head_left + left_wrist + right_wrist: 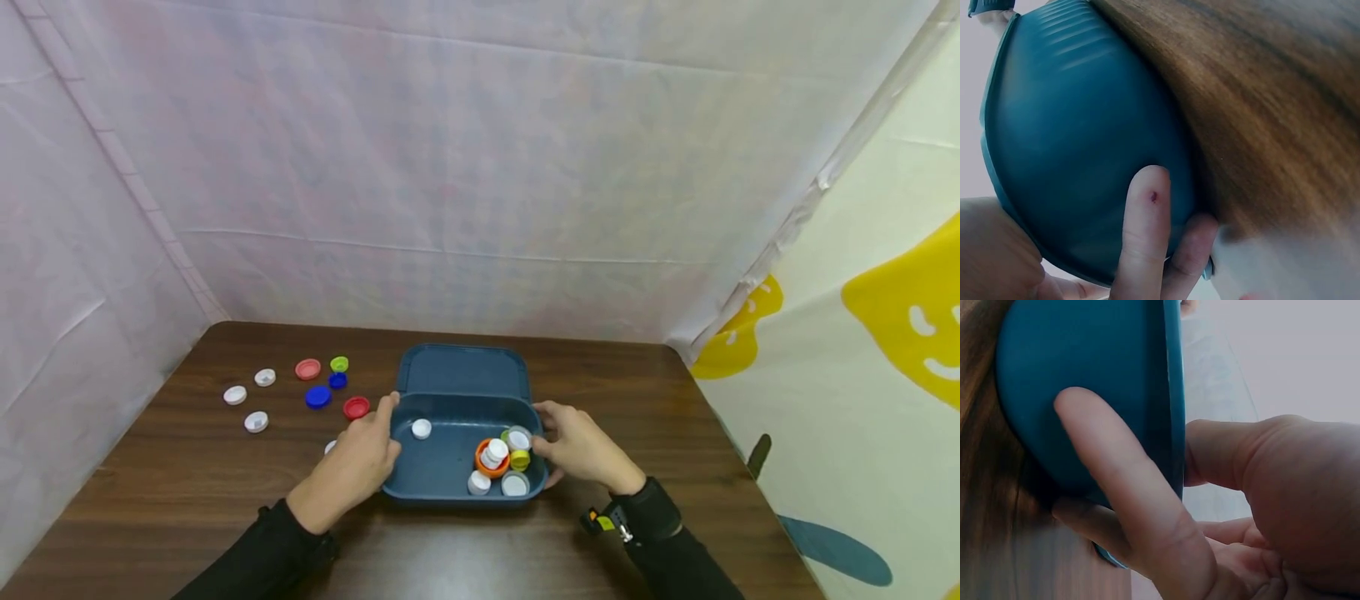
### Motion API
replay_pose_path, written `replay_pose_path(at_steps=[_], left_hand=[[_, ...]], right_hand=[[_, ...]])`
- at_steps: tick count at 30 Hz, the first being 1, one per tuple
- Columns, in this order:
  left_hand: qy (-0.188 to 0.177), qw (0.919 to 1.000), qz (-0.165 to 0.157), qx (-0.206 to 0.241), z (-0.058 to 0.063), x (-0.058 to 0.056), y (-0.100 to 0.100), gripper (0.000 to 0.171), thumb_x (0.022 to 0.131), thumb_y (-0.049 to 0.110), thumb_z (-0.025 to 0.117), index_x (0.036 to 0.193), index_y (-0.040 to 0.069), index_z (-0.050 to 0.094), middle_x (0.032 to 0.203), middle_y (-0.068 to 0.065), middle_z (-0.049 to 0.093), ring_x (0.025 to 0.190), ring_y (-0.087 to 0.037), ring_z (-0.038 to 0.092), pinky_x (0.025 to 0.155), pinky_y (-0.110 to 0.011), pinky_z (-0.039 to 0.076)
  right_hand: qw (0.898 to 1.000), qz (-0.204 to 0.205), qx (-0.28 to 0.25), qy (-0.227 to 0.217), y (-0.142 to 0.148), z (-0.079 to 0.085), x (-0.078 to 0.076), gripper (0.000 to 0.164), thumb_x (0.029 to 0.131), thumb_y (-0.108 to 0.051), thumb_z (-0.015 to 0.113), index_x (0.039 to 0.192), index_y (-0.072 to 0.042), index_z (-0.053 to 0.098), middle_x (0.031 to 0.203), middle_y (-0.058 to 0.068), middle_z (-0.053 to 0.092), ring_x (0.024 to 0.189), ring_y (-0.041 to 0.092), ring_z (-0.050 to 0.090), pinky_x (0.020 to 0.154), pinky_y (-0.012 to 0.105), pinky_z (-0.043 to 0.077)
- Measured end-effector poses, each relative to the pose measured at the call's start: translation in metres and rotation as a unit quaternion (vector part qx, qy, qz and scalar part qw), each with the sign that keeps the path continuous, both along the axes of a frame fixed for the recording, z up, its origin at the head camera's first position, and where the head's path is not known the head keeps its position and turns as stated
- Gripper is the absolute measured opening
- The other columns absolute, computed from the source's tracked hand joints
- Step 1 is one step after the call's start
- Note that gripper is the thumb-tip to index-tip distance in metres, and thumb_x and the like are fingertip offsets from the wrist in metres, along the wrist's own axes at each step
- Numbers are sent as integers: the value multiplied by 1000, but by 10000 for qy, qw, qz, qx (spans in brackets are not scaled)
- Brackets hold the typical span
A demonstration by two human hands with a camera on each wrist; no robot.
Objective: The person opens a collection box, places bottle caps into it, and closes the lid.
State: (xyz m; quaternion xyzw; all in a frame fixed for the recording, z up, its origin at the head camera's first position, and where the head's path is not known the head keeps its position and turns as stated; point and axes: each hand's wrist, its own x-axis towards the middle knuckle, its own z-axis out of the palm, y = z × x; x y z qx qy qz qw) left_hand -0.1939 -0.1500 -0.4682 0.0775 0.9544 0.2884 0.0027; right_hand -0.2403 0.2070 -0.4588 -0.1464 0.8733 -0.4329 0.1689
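A dark blue plastic box (442, 467) stands on the wooden table, with both hands gripping its ends. My left hand (352, 462) holds the left end; in the left wrist view its fingers (1145, 231) press the outer wall. At the right end, my right hand (585, 446) hooks its thumb over the rim while its fingers (1116, 462) lie along the outside. One white bottle cap (421, 428) sits at the left inside. Grouped at the right inside are an orange cap (487, 472) holding stacked white caps (495, 452), a yellow cap (520, 460) and several others.
Directly behind the box lies its blue lid (465, 371). Several loose caps are spread over the table on the left, among them a red cap (356, 407), a blue cap (318, 397) and a white cap (256, 422). White sheeting (450, 167) hangs behind the table.
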Motion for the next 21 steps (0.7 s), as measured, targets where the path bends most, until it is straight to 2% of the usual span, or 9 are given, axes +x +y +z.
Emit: replay_pose_path(at_steps=[4,7,9,11,15,19,21], left_hand=[[-98,9999,62,25,1,0,-1,66,110,6,67,171,-1,44,147,-31,74,67,-18,63,57,-30,56],[-221,9997,80,69,5,1,-3,65,110,8,67,171,2,45,115,-23,77,60,-18,58,53,-29,52],[-298,9995,56,71,8,1,-6,65,111,11,68,171,4,46,95,-15,70,57,-18,57,53,-29,50],[-334,9994,20,90,11,0,-10,63,112,15,68,171,5,47,87,-10,64,58,-18,57,53,-29,49],[-54,10000,-4,71,20,-8,-23,57,114,19,66,167,3,52,103,-11,72,65,-17,58,57,-31,50],[375,9993,19,-55,25,-20,-38,51,111,13,70,159,0,60,120,-19,80,75,-18,62,63,-33,54],[468,9988,28,-165,26,-25,-44,51,109,11,74,157,-2,62,127,-24,80,80,-21,64,65,-36,54]], right_hand=[[10000,-41,8,38,-1,0,1,64,108,-4,74,167,7,52,152,38,70,67,25,83,62,48,72],[10000,-74,37,49,-1,0,0,64,108,-4,74,167,7,53,152,38,70,66,25,83,62,48,72],[9999,-100,56,39,-2,0,1,63,107,-4,75,166,7,54,151,39,71,65,25,83,61,47,71],[9999,-109,77,53,-2,-1,1,63,107,-3,75,165,8,54,150,39,71,65,25,82,61,47,71],[9998,-104,104,139,-2,0,0,62,106,-3,75,163,9,56,148,39,73,64,25,82,61,48,71],[9997,-88,117,192,-2,0,-2,61,105,-3,75,162,9,57,147,39,73,63,24,82,60,48,71],[9997,-86,109,190,-2,-1,-2,61,106,-3,75,162,9,57,148,38,73,63,24,82,61,47,71]])
